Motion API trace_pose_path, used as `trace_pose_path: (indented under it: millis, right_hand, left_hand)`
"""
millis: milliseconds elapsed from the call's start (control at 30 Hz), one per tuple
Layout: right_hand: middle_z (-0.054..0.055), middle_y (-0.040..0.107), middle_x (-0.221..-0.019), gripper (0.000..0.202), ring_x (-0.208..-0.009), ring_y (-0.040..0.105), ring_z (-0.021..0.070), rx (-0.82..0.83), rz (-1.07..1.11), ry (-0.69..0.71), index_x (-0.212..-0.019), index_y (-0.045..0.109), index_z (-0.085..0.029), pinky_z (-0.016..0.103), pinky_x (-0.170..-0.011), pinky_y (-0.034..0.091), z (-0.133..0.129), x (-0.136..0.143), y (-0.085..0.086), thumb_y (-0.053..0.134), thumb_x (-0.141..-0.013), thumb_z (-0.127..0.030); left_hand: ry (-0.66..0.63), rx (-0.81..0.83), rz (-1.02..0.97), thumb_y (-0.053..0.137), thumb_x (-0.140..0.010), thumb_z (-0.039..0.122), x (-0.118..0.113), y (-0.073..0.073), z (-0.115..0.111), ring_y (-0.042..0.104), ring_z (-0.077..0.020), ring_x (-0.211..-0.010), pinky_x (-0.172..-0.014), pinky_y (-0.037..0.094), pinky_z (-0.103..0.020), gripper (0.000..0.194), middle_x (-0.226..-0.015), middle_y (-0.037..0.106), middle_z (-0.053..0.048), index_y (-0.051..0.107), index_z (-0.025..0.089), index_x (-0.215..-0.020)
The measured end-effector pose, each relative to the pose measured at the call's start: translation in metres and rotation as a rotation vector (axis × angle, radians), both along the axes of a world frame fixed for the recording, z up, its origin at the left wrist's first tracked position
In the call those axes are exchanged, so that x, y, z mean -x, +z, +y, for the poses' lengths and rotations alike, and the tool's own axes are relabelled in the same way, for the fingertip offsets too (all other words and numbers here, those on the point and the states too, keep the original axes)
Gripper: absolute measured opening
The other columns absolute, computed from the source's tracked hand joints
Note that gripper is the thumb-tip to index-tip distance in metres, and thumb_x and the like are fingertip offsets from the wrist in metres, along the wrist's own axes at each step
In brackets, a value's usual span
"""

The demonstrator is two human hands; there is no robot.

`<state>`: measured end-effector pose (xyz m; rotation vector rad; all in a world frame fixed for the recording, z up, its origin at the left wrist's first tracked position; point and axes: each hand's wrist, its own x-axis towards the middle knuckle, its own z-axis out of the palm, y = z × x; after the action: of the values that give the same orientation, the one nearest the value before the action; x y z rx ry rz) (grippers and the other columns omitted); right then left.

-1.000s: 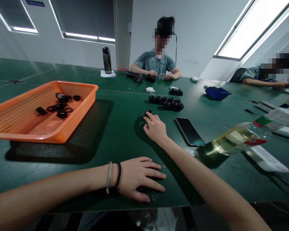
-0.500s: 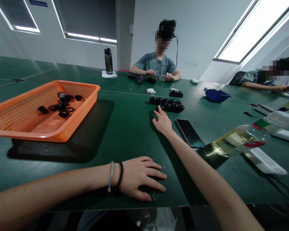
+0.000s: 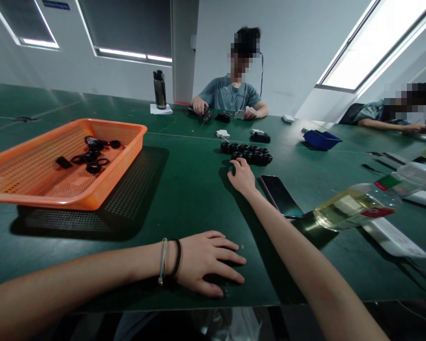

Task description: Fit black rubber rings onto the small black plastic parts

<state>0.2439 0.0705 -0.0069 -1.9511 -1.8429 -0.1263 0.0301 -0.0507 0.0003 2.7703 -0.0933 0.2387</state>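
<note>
Green matting covers the long worktable [image 3: 184, 199], giving small parts a soft bed. Near its middle sits the cluster of round black plastic parts [image 3: 247, 153], the landmark here. Stretched out, the right hand [image 3: 242, 176] meets the cluster's near edge, fingers loosely curled; whether they pinch one, I cannot tell. Well nearer than the cluster, the left hand [image 3: 208, 263] lies flat, fingers spread, probably as a brace. Left of the cluster stands an orange mesh plastic tray [image 3: 102, 187] with black rings; a dark smartphone [image 3: 281, 195] lies just right.
</note>
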Motion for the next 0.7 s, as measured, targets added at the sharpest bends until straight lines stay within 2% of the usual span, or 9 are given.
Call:
trace_pose_path:
  millis: [100, 200, 300, 533, 700]
  right_hand:
    - [0.012, 0.044, -0.135, 0.048, -0.125, 0.041, 0.0288, 0.046, 0.001, 0.030, -0.127, 0.048, -0.013, 0.041, -0.096, 0.044, 0.002, -0.001, 0.000, 0.044, -0.080, -0.023]
    - [0.009, 0.035, -0.144, 0.053, -0.135, 0.026, 0.0290, 0.114, 0.030, 0.038, -0.134, 0.040, -0.015, 0.043, -0.106, 0.033, 0.006, -0.004, -0.003, 0.043, -0.082, -0.027]
    - [0.008, 0.027, -0.148, 0.055, -0.138, 0.019, 0.0289, 0.179, 0.060, 0.018, -0.136, 0.037, -0.016, 0.043, -0.110, 0.026, 0.010, -0.008, -0.006, 0.042, -0.084, -0.032]
    - [0.008, 0.032, -0.146, 0.055, -0.137, 0.023, 0.0268, 0.174, 0.095, -0.063, -0.134, 0.039, -0.013, 0.040, -0.110, 0.027, 0.008, -0.008, -0.001, 0.043, -0.082, -0.031]
    - [0.006, 0.027, -0.148, 0.058, -0.135, 0.028, 0.0280, 0.227, 0.066, -0.099, -0.137, 0.035, -0.014, 0.040, -0.109, 0.027, 0.010, -0.006, 0.001, 0.039, -0.083, -0.037]
  left_hand:
    - [-0.001, 0.000, -0.003, 0.053, -0.082, 0.039, 0.000, 0.000, 0.000, 0.042, -0.0249, -0.125, -0.104, 0.030, -0.043, 0.040, -0.133, 0.051, -0.004, 0.056, 0.023, -0.118]
    - [0.003, -0.005, 0.000, 0.053, -0.082, 0.039, 0.000, 0.001, 0.000, 0.042, -0.0244, -0.125, -0.104, 0.030, -0.042, 0.039, -0.133, 0.051, -0.004, 0.057, 0.023, -0.118]
    - [0.002, -0.011, 0.002, 0.053, -0.082, 0.039, 0.000, 0.001, 0.000, 0.042, -0.0240, -0.125, -0.104, 0.030, -0.041, 0.039, -0.133, 0.051, -0.003, 0.057, 0.024, -0.118]
    - [0.004, -0.008, 0.006, 0.053, -0.082, 0.039, 0.000, 0.000, 0.000, 0.041, -0.0237, -0.125, -0.104, 0.029, -0.041, 0.039, -0.134, 0.051, -0.003, 0.056, 0.024, -0.118]
    - [0.003, -0.004, 0.020, 0.052, -0.083, 0.038, -0.001, 0.002, 0.000, 0.041, -0.0234, -0.126, -0.104, 0.029, -0.041, 0.038, -0.134, 0.051, -0.003, 0.057, 0.024, -0.118]
